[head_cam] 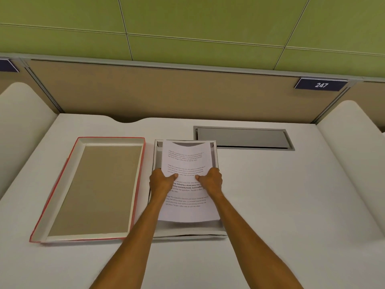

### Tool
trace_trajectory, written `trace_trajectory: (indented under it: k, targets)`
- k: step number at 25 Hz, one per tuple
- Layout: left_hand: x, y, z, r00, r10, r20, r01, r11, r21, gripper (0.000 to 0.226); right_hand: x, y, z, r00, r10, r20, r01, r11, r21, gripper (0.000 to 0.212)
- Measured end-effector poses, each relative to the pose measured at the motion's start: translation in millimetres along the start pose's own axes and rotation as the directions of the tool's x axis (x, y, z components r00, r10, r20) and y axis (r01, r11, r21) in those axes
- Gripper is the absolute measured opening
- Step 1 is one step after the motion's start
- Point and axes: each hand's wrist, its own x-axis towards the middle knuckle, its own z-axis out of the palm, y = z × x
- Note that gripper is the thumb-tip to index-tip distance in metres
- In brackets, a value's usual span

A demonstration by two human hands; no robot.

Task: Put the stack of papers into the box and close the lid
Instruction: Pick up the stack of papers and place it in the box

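Observation:
A stack of printed white papers (186,161) hangs over the open white box (218,231) in the middle of the desk, bowed so its near and far ends curve downward. My left hand (161,182) grips the stack's left edge and my right hand (210,180) grips its right edge, thumbs on top. Most of the box's inside is hidden by the papers. The red-edged lid (91,190) lies upside down to the left of the box, its brown inner face up.
A grey metal cable hatch (243,137) is set into the white desk (291,205) behind and right of the box. Beige partition panels rise at the back, with a "247" label (321,85). Rounded cream dividers flank both sides.

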Motion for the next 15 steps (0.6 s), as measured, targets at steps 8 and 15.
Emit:
trace_trajectory:
  k: [8,15]
  targets:
    - [3,-8,10,1.0,-0.013,0.003,0.013,1.0,-0.008,0.036,6,7,10,0.998,-0.051,-0.022,0.047,0.989,-0.137,0.048]
    - [7,-11,9,1.0,-0.03,0.002,0.03,1.0,0.002,0.039,7,10,16,0.998,-0.056,-0.031,0.053,0.994,-0.094,0.042]
